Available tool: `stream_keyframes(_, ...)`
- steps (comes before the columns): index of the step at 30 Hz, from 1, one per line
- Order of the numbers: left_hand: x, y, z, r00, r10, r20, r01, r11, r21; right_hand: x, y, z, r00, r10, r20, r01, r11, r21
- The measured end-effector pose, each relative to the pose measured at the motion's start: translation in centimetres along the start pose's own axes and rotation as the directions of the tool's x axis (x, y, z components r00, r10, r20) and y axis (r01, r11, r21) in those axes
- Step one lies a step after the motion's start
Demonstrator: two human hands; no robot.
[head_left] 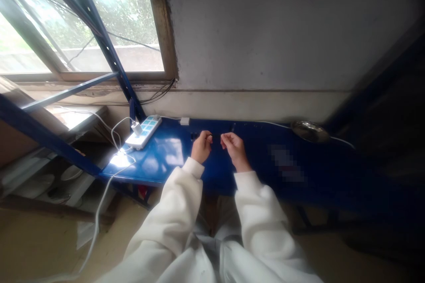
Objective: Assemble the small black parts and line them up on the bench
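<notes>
Over the blue tabletop (259, 163), my left hand (201, 147) and my right hand (235, 148) are raised close together with a small gap between them. Both are closed in a pinch, thumb against fingers. A thin dark strand (216, 135) seems to span the gap from one pinch to the other; it is too small and dim for me to tell its kind. Just left of my left hand, small dark pieces (193, 136) lie on the table. Another small dark item (233, 126) is behind my right hand.
A white power strip (144, 131) with a plugged-in charger (136, 128) sits at the table's left end, its cable hanging over the edge. Along the back are a white adapter (184, 121) and a shiny metal bowl (309, 131). Blue metal uprights (109, 53) rise at left.
</notes>
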State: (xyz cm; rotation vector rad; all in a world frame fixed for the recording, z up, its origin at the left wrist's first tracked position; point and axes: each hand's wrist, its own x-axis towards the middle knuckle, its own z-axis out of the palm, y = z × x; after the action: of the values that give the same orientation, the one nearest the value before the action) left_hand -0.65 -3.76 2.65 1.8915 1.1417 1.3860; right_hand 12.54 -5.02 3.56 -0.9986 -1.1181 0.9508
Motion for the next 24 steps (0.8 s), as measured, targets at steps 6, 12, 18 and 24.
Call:
stream_keyframes(6, 0.1, -0.03, 0.26, 1.0, -0.027, -0.014, 0.028, 0.996, 0.089, 0.05, 0.31, 0.02, 1.0, 0.011, -0.002, -0.011, 1.0, -0.004)
stream_keyframes(12, 0.17, 0.21, 0.19, 0.999, -0.052, -0.001, 0.051, 0.994, -0.096, 0.14, 0.25, -0.28, 0.999, 0.018, 0.045, -0.017, 0.999, -0.032)
stream_keyframes(18, 0.01, -0.17, 0.1, 0.997, -0.052, 0.053, 0.063, 0.971, -0.232, -0.03, 0.5, -0.79, 0.997, 0.053, 0.061, -0.049, 0.997, -0.061)
stream_keyframes(24, -0.11, 0.09, 0.1, 0.996, -0.056, 0.063, 0.069, 0.97, -0.232, -0.28, 0.37, -0.57, 1.0, 0.0, 0.024, 0.001, 0.999, -0.054)
